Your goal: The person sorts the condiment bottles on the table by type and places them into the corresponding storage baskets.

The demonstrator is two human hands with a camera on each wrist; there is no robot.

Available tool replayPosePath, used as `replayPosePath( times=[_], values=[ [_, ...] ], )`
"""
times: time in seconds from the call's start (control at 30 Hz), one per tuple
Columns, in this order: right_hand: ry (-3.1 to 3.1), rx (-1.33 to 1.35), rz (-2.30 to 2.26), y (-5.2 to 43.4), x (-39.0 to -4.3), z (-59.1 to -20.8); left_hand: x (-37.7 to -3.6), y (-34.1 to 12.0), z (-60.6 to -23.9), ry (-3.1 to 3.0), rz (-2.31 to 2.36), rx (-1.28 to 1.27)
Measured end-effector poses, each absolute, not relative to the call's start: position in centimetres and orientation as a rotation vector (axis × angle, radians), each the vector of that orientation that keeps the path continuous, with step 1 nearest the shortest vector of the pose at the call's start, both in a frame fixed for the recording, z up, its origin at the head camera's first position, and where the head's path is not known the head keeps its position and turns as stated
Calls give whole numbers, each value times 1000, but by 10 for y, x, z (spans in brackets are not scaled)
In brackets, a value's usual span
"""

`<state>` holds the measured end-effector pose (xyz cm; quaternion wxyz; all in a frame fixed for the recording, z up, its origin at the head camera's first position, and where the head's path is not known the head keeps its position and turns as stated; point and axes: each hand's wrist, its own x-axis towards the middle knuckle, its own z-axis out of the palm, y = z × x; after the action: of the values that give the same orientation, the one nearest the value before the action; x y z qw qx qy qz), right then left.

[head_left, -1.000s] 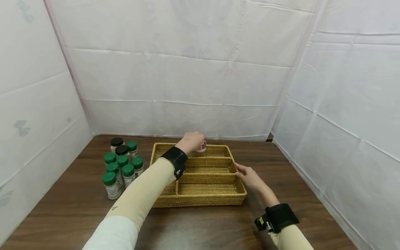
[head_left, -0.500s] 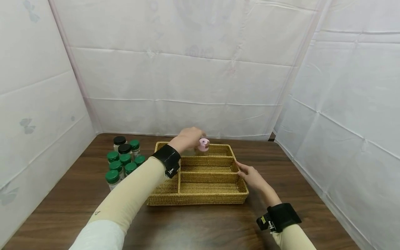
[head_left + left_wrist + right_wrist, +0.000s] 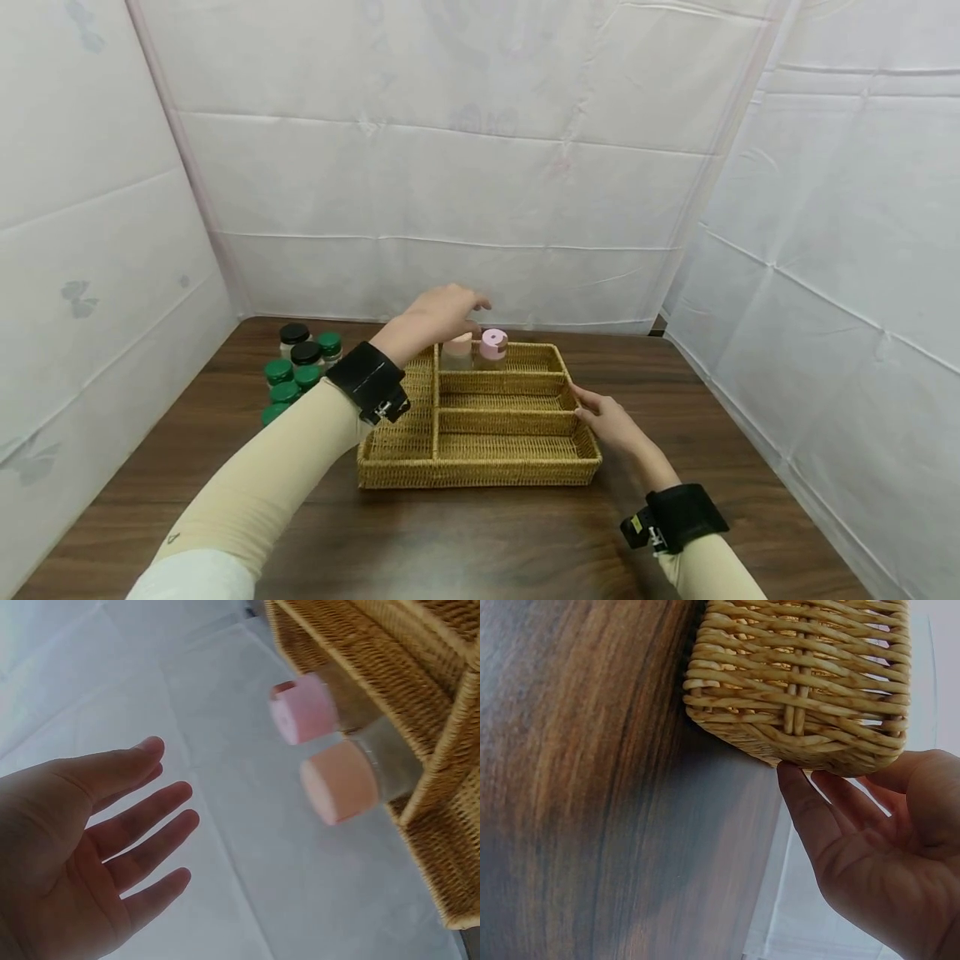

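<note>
Your left hand (image 3: 442, 314) hovers just above the two jars at frame centre, fingers spread and relaxed, holding nothing; the left wrist view shows the palm (image 3: 82, 847) open, apart from both lids. The peach-lidded jar (image 3: 457, 351) and the pink-lidded jar (image 3: 492, 348) stand upright, side by side, in the far compartment of the wicker tray (image 3: 480, 475), the peach one to the left. In the left wrist view they sit upper right of frame, pink lid (image 3: 304, 709) above peach lid (image 3: 339, 781).

Your right hand (image 3: 613, 421) rests against the tray's right edge, right of centre, fingers straight and touching the wicker, not curled round it. The right wrist view shows the fingers (image 3: 810, 814) at the tray corner (image 3: 802, 682), on the dark wood table (image 3: 577, 795).

A cluster of green-lidded jars (image 3: 283, 382) with two black-lidded ones (image 3: 300, 343) stands left of the tray, partly hidden by your left forearm.
</note>
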<state>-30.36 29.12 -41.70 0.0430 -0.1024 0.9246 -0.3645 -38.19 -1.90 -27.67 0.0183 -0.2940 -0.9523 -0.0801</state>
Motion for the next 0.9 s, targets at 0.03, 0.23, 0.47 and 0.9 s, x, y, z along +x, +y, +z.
replayPosePath(
  times=[0.03, 0.23, 0.47, 0.9],
  values=[
    [2825, -306, -1116, 291, -304, -417, -379, -21, -274, -2949, -255, -906],
    [2822, -288, -1119, 290, -304, -417, -360, -32, -263, -2866, -210, -893],
    [2817, -302, -1116, 291, -304, -418, -330, -46, -258, -2752, -285, -917],
    [2829, -298, -1104, 291, -304, -419, -287, -67, -269, -2599, -293, -920]
  ],
)
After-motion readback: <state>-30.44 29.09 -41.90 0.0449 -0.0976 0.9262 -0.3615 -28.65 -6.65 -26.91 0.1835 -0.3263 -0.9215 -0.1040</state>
